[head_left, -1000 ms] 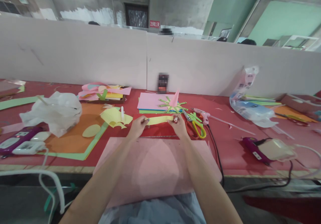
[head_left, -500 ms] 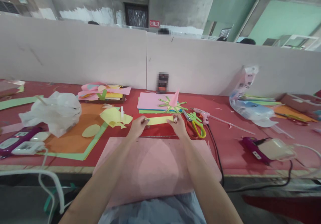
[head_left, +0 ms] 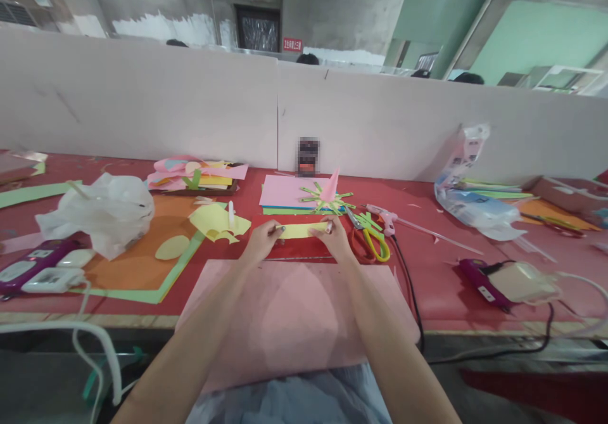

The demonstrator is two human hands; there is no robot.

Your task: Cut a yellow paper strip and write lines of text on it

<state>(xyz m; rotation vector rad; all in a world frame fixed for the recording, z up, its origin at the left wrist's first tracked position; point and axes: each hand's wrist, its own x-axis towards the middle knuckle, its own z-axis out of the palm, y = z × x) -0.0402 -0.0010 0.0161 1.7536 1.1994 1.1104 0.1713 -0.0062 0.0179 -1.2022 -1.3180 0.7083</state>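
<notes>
while the left hand (head_left: 263,240) pinches one end of the yellow strip (head_left: 297,231), the right hand (head_left: 336,239) grips the other, so the strip runs stretched between them, just past the far edge of the pink sheet (head_left: 289,329). both sets of fingers are drawn in narrow on the strip (a small pale bit shows at the right fingertips, too small to make out). i can't tell whether the strip touches the red table (head_left: 437,291) below it.

just right of the right hand lie the scissors (head_left: 382,251), handles towards the person, with the glue gun (head_left: 389,222) beside them. beyond the hands, a pink cone (head_left: 329,192) stands point up among splayed green strips (head_left: 344,208) on a stack of paper (head_left: 281,191). a cut yellow scrap (head_left: 209,222) lies near the left hand.
</notes>
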